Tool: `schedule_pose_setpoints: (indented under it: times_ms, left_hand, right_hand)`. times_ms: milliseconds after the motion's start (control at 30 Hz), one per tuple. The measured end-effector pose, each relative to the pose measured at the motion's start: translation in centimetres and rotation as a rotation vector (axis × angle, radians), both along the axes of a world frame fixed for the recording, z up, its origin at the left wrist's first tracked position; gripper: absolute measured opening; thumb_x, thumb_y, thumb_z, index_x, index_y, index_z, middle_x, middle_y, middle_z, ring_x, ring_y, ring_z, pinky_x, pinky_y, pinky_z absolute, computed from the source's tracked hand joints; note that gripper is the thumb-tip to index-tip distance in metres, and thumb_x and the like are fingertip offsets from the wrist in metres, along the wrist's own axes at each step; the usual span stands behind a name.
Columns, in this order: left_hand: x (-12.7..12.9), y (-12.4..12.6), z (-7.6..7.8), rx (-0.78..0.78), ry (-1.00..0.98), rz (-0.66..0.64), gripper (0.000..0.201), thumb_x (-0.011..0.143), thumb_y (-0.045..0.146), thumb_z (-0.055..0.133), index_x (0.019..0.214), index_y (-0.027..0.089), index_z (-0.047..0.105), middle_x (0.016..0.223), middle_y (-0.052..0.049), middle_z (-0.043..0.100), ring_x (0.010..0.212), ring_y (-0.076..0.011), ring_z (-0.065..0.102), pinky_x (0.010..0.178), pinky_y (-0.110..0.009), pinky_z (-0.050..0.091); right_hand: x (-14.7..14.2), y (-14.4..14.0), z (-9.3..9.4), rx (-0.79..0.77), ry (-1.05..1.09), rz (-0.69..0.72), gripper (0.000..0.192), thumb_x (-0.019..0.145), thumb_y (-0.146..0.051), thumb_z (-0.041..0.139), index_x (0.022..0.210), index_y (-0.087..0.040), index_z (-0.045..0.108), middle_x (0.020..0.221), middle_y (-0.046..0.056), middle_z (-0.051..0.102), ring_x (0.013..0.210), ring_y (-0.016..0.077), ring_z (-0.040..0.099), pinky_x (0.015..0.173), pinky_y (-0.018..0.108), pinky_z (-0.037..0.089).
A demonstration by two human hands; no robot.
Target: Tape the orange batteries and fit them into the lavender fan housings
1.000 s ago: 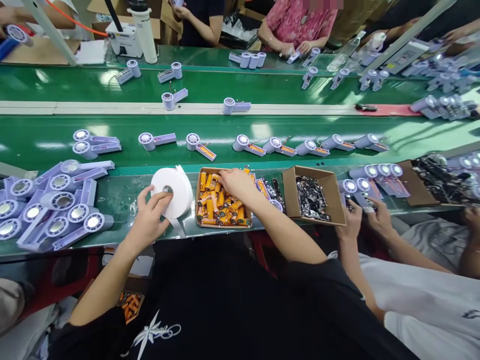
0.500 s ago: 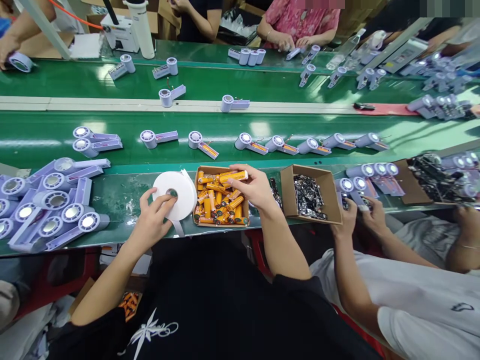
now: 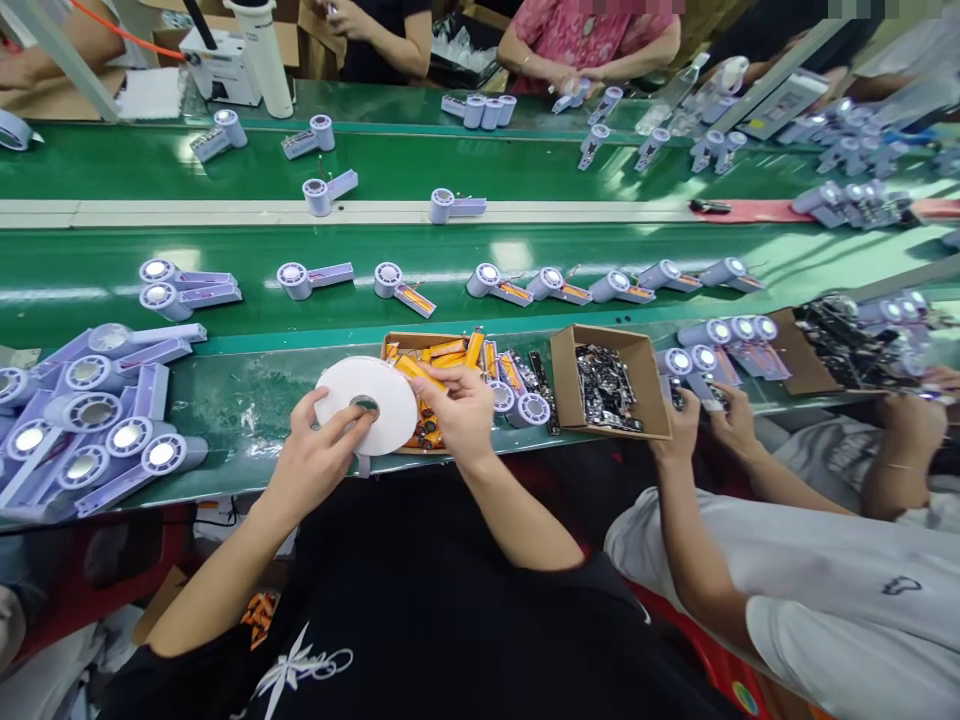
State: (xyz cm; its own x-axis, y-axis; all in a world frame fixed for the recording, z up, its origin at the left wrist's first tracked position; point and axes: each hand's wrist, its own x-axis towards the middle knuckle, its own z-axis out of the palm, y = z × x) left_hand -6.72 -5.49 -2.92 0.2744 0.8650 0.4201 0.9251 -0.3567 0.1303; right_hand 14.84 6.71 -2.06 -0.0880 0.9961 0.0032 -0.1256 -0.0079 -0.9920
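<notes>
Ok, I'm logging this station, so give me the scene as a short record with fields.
left hand: grips white tape roll, thumb near its core
right hand: holds orange battery against the roll
battery box: just beyond the roll
parts box: to the right
fan bodies: piled left
neighbour's hands: at right
</notes>
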Motion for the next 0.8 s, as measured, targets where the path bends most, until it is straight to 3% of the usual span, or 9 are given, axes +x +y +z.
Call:
schedule_pose_setpoints:
  times_ms: [167,267,333,400,467,600,667,700,800]
  left_hand:
    - [-2.3,-0.2,0.5,-0.044,-0.014,-0.048,0.077,0.095,0.011,0.066,0.165,0.041,0.059,0.141,-0.003,0.08,0.153,-0.036,0.056,0.128,-0.058,0.049]
    - [-3.8,0.4,0.8,-0.161,-0.037,-0.12,0.089,0.096,0.015,0.06,0.176,0.049,0.042,0.155,-0.001,0.074,0.141,-0.0374,0.067,0.128,-0.063,0.047]
    - [-3.7,0.9,1.1,-0.204,-0.006,-0.153,0.096,0.095,0.017,0.056,0.181,0.05,0.027,0.158,-0.002,0.072,0.13,-0.0397,0.072,0.122,-0.068,0.049]
    - [-2.5,0.8,1.4,-0.153,0.026,-0.123,0.097,0.096,0.023,0.055,0.182,0.048,0.02,0.149,-0.007,0.076,0.119,-0.0436,0.073,0.113,-0.073,0.052]
    - [-0.6,-0.2,1.5,-0.037,0.026,-0.083,0.093,0.098,0.027,0.058,0.183,0.043,0.023,0.132,-0.01,0.081,0.107,-0.0442,0.071,0.11,-0.073,0.051]
    - [0.3,-2.4,0.4,0.014,0.015,-0.141,0.081,0.095,0.018,0.067,0.172,0.037,0.049,0.117,-0.007,0.083,0.098,-0.0353,0.069,0.122,-0.064,0.048]
    - [-2.2,-2.5,-0.7,-0.099,0.063,-0.08,0.073,0.091,0.015,0.07,0.16,0.035,0.063,0.123,-0.008,0.082,0.111,-0.0369,0.069,0.125,-0.065,0.046]
    - [-4.2,-2.2,-1.1,-0.17,0.078,-0.032,0.07,0.087,0.017,0.075,0.154,0.034,0.069,0.128,-0.01,0.081,0.119,-0.0395,0.068,0.124,-0.067,0.047]
    - [-10.1,0.4,-1.4,-0.398,0.022,0.043,0.059,0.076,0.032,0.091,0.134,0.033,0.082,0.135,-0.011,0.081,0.133,-0.0429,0.062,0.117,-0.062,0.053]
  right_hand:
    - [2.1,2.5,1.2,-0.193,-0.015,0.352,0.058,0.064,-0.05,0.105,0.107,-0.022,0.079,0.113,0.008,0.089,0.112,0.0293,0.086,0.107,0.045,0.07]
    - [4.1,4.9,3.4,-0.233,-0.083,0.657,0.069,0.055,-0.037,0.111,0.116,-0.021,0.082,0.111,0.005,0.089,0.115,0.0298,0.085,0.107,0.043,0.07]
    - [4.2,4.9,4.0,-0.257,-0.107,0.741,0.069,0.054,-0.033,0.112,0.115,-0.02,0.081,0.103,0.004,0.089,0.107,0.0291,0.087,0.101,0.042,0.071]
    - [3.2,3.6,3.6,-0.281,-0.039,0.673,0.069,0.059,-0.035,0.11,0.117,-0.022,0.075,0.098,0.003,0.088,0.099,0.0285,0.087,0.095,0.042,0.072]
    - [1.8,2.1,3.0,-0.255,0.053,0.465,0.061,0.069,-0.045,0.104,0.115,-0.026,0.068,0.101,0.004,0.089,0.101,0.0305,0.088,0.093,0.046,0.074]
    - [3.0,2.7,4.5,-0.03,0.048,0.003,0.036,0.097,-0.06,0.072,0.114,-0.031,0.061,0.125,0.008,0.086,0.129,0.0296,0.08,0.103,0.048,0.072]
    - [5.3,5.4,5.4,0.055,0.09,-0.108,0.037,0.108,-0.059,0.054,0.136,-0.036,0.056,0.15,0.006,0.075,0.15,0.0196,0.067,0.118,0.041,0.063]
    - [6.4,6.7,5.3,0.143,0.08,-0.187,0.044,0.106,-0.059,0.058,0.143,-0.036,0.056,0.152,0.007,0.073,0.149,0.0208,0.068,0.118,0.042,0.064]
    - [8.3,8.9,3.2,0.26,0.084,-0.123,0.064,0.091,-0.056,0.086,0.147,-0.036,0.062,0.136,0.007,0.081,0.132,0.0252,0.079,0.112,0.045,0.068]
